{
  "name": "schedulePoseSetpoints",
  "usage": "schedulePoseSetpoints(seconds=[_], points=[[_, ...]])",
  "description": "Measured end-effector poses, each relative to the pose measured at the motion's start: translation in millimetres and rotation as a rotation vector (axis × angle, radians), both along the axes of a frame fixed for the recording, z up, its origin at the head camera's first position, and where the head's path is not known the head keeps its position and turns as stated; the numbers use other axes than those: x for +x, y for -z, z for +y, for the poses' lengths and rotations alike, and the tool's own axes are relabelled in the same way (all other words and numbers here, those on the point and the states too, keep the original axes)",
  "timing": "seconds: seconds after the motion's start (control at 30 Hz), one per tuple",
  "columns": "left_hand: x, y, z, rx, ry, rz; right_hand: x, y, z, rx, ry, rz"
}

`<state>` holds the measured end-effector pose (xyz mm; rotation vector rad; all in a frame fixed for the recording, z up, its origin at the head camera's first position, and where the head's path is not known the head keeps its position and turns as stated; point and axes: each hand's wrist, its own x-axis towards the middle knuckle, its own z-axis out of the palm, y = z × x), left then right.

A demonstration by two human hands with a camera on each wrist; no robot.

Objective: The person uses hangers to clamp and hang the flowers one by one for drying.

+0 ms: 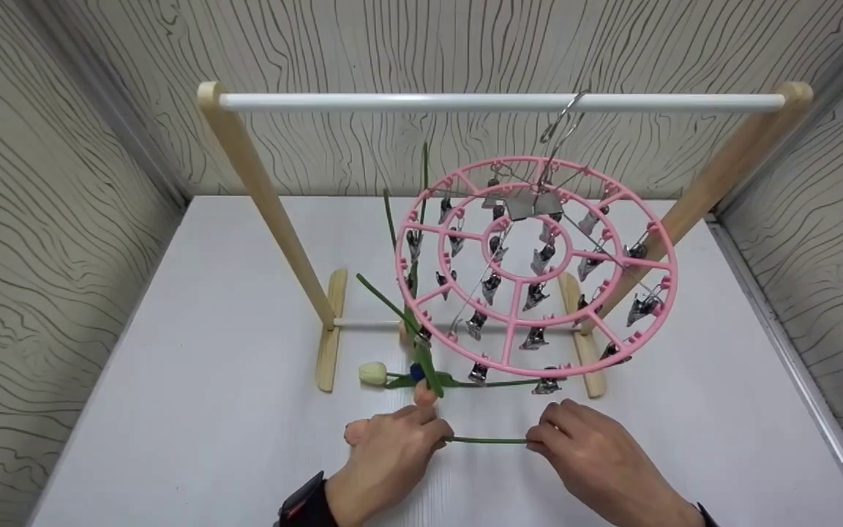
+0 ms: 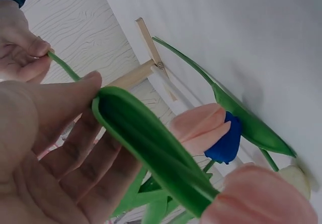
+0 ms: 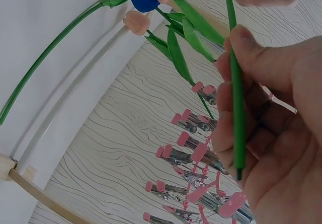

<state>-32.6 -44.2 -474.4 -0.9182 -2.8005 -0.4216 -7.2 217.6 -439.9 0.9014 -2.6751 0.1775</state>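
Both hands hold one artificial tulip level above the white table, with its green stem [image 1: 487,440] stretched between them. My left hand [image 1: 399,443] pinches it by the leaf, near the peach bloom [image 2: 261,199]. At the other end, my right hand [image 1: 597,454] pinches the stem between thumb and fingers; the bare stem tip [image 3: 239,161] extends along the palm. Just beyond the hands, a peach tulip [image 1: 425,394] and a blue tulip [image 2: 226,138] hang bloom-down at the left side of a round pink clip hanger [image 1: 511,323]. A cream tulip [image 1: 372,373] lies on the table behind them.
The hanger hooks over a white rail [image 1: 392,102] on a wooden stand, whose left post [image 1: 268,205] and feet rest on the table [image 1: 195,380]. Several metal clips [image 1: 535,338] dangle from its rings. Patterned panels [image 1: 319,44] enclose the back and sides.
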Motion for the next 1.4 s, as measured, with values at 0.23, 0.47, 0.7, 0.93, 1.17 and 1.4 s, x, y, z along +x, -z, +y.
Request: schedulePoseSetpoints(seconds=[0.23,0.47,0.7,0.93,1.17,1.4], points=[[-2.0,-0.3,-20.9,0.089,-0.039,-0.106,6.6,-4.9,5.3,-0.165,-0.032,0.032],[-1.3,-1.6,-37.9,0.281,0.009,-0.159,6.1,-4.9,1.3,-0.355,-0.001,0.062],[0.6,-6.4,-45.1,0.454,0.029,-0.205,5.2,-6.1,-17.2,-0.683,0.086,-0.066],[1.2,-8.3,-46.1,0.638,0.068,-0.136,-5.9,-4.9,-36.7,-0.813,0.088,-0.006],[-2.3,-9.6,-36.1,0.772,0.096,-0.119,-17.7,-0.2,-56.7,-0.801,0.082,-0.005],[-6.1,-10.0,-21.1,0.915,0.111,-0.147,-28.2,-2.4,-68.7,-0.809,0.107,0.022]])
